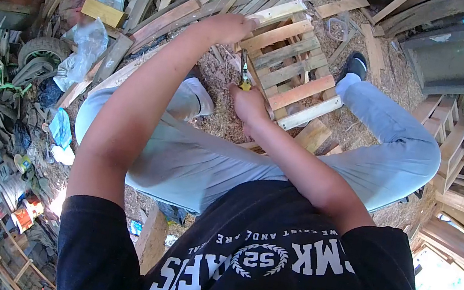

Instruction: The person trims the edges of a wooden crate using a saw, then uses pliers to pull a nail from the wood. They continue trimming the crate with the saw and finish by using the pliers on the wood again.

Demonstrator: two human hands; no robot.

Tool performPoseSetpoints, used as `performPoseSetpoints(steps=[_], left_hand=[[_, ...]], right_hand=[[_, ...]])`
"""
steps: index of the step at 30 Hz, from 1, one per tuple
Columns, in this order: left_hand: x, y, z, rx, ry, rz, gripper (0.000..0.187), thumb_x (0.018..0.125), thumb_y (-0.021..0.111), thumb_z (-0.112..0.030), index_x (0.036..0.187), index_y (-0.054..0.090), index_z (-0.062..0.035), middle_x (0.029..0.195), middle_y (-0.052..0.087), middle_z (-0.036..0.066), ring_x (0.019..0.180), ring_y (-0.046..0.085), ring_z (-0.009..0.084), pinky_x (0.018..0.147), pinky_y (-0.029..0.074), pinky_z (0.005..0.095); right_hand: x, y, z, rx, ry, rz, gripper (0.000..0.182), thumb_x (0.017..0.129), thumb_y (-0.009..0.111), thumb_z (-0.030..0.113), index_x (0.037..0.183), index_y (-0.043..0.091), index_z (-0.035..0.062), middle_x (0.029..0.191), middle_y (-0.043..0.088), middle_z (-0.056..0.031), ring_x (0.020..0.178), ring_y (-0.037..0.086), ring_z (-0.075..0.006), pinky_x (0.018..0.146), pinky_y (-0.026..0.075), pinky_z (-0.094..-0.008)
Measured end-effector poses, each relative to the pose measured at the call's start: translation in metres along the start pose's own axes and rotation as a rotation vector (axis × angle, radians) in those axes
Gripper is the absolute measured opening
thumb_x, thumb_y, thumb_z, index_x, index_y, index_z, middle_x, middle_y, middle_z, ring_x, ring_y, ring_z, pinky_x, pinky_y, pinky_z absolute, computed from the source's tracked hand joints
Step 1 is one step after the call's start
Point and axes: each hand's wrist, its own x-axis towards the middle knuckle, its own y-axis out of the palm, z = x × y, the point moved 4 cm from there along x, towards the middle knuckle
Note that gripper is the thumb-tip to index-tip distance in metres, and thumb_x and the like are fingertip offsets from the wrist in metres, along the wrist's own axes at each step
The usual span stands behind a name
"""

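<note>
A slatted wooden crate (288,52) lies tilted on the ground between my legs, its pale and reddish slats spaced apart. My left hand (231,28) is at the crate's far left corner, with curled fingers against the end of a slat. Lower down, beside the crate's left side, my right hand (247,104) is closed round a pair of pliers (245,84) with yellow on the handles. The pliers' metal jaws point away from me, near the crate's edge. Most of their handles are hidden in my palm.
Loose boards (174,14) are heaped at the far left. A small wheel (44,52) and a clear plastic bag (85,49) lie on the left. Another slatted wooden piece (455,144) stands at the right. My shoe (356,65) is beside the crate.
</note>
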Motion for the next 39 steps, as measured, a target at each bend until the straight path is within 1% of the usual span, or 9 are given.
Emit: performPoseSetpoints(steps=[7, 10, 12, 15, 24, 27, 34, 36, 39], left_hand=[[0.002, 0.009, -0.003, -0.038, -0.015, -0.093, 0.086, 0.112, 0.031, -0.069, 0.154, 0.055, 0.0019, 0.153, 0.058, 0.035, 0.145, 0.055, 0.0482, 0.124, 0.04, 0.052], [0.007, 0.016, -0.001, -0.092, 0.009, -0.23, 0.084, 0.11, 0.034, -0.068, 0.145, 0.06, 0.0043, 0.143, 0.066, 0.034, 0.138, 0.061, 0.0485, 0.12, 0.044, 0.0541], [0.009, 0.018, -0.001, -0.087, 0.0, -0.259, 0.085, 0.111, 0.033, -0.068, 0.143, 0.061, 0.006, 0.141, 0.066, 0.037, 0.137, 0.061, 0.0505, 0.119, 0.044, 0.055], [0.011, 0.018, 0.001, -0.113, 0.043, -0.258, 0.085, 0.111, 0.032, -0.067, 0.141, 0.061, 0.007, 0.138, 0.066, 0.039, 0.135, 0.062, 0.052, 0.118, 0.045, 0.0552], [0.013, 0.017, 0.003, -0.133, -0.005, -0.184, 0.086, 0.112, 0.035, -0.067, 0.151, 0.055, 0.0079, 0.146, 0.06, 0.041, 0.142, 0.055, 0.0519, 0.122, 0.042, 0.0521], [0.014, 0.018, 0.002, -0.118, 0.008, -0.243, 0.087, 0.111, 0.035, -0.069, 0.142, 0.058, 0.0085, 0.137, 0.064, 0.042, 0.135, 0.06, 0.0541, 0.117, 0.046, 0.056], [0.014, 0.014, 0.001, -0.088, -0.004, -0.211, 0.092, 0.109, 0.034, -0.073, 0.145, 0.055, 0.0094, 0.136, 0.065, 0.042, 0.136, 0.06, 0.0539, 0.118, 0.046, 0.0556], [0.014, 0.014, 0.002, -0.107, -0.033, -0.13, 0.092, 0.111, 0.034, -0.069, 0.162, 0.041, 0.0074, 0.148, 0.059, 0.04, 0.145, 0.054, 0.0513, 0.123, 0.041, 0.0511], [0.012, 0.012, 0.0, -0.069, -0.021, -0.167, 0.092, 0.112, 0.034, -0.069, 0.16, 0.042, 0.0086, 0.148, 0.059, 0.04, 0.144, 0.055, 0.0511, 0.123, 0.041, 0.0508]], right_hand=[[0.022, 0.005, -0.022, 0.021, 0.015, 0.074, 0.06, 0.091, 0.08, 0.025, 0.135, 0.059, -0.0106, 0.119, 0.074, -0.0244, 0.106, 0.071, -0.0326, 0.094, 0.054, -0.0425], [0.023, 0.007, -0.022, 0.045, -0.031, 0.058, 0.054, 0.092, 0.08, 0.024, 0.13, 0.06, -0.0079, 0.106, 0.073, -0.0187, 0.091, 0.07, -0.0297, 0.081, 0.056, -0.0426], [0.022, 0.009, -0.025, 0.179, 0.036, 0.093, 0.039, 0.094, 0.079, 0.021, 0.121, 0.06, -0.0006, 0.091, 0.068, -0.0098, 0.072, 0.063, -0.0217, 0.063, 0.05, -0.0395], [0.04, 0.023, -0.047, 0.357, 0.085, 0.231, 0.021, 0.097, 0.076, 0.018, 0.105, 0.061, 0.0069, 0.078, 0.059, -0.0024, 0.061, 0.054, -0.0146, 0.053, 0.041, -0.0349], [0.046, 0.031, -0.051, 0.452, -0.029, 0.293, 0.018, 0.097, 0.074, 0.015, 0.085, 0.062, 0.012, 0.068, 0.056, 0.001, 0.054, 0.05, -0.0135, 0.051, 0.038, -0.0337], [0.049, 0.036, -0.053, 0.468, -0.063, 0.312, 0.015, 0.098, 0.073, 0.016, 0.089, 0.064, 0.0099, 0.069, 0.058, 0.0009, 0.055, 0.053, -0.0137, 0.052, 0.04, -0.0341], [0.077, 0.075, -0.071, 0.639, -0.16, 0.271, 0.006, 0.103, 0.071, 0.011, 0.105, 0.066, 0.0074, 0.08, 0.065, -0.0007, 0.07, 0.063, -0.0144, 0.062, 0.048, -0.033], [0.08, 0.083, -0.065, 0.766, -0.199, 0.286, 0.009, 0.099, 0.074, 0.009, 0.103, 0.066, 0.0087, 0.082, 0.065, -0.0007, 0.075, 0.062, -0.0135, 0.067, 0.049, -0.0345], [0.078, 0.087, -0.061, 0.911, -0.138, 0.268, 0.011, 0.099, 0.075, 0.007, 0.104, 0.066, 0.008, 0.083, 0.065, -0.0008, 0.075, 0.061, -0.013, 0.066, 0.049, -0.0338]])
